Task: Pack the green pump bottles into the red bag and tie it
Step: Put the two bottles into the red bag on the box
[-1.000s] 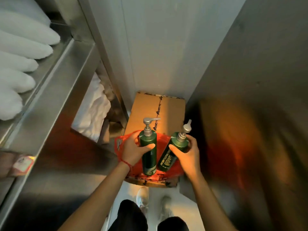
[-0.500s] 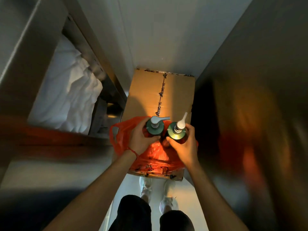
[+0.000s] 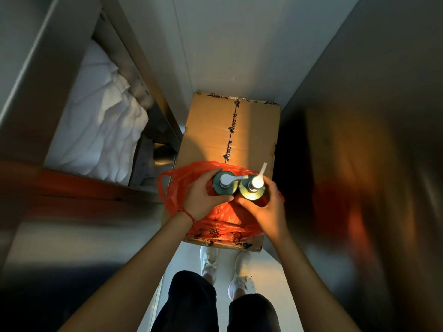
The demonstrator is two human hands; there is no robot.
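Observation:
Two green pump bottles stand upright side by side inside the mouth of the red bag, seen from above. My left hand grips the left bottle, whose silver pump points right. My right hand grips the right bottle, whose white nozzle points up and away. The thin red plastic bag lies open on a taped cardboard box, one handle loop hanging off to the left. The bottles' lower bodies are hidden by the bag and my hands.
A metal shelf unit with white folded linen fills the left. A dark shiny wall closes in on the right and a pale wall stands behind the box. My legs and white shoes are on the narrow floor strip below.
Both bottles went from tilted above the bag to upright and lower, down into the bag's mouth. The head camera tipped further down, so I see the pump tops from above.

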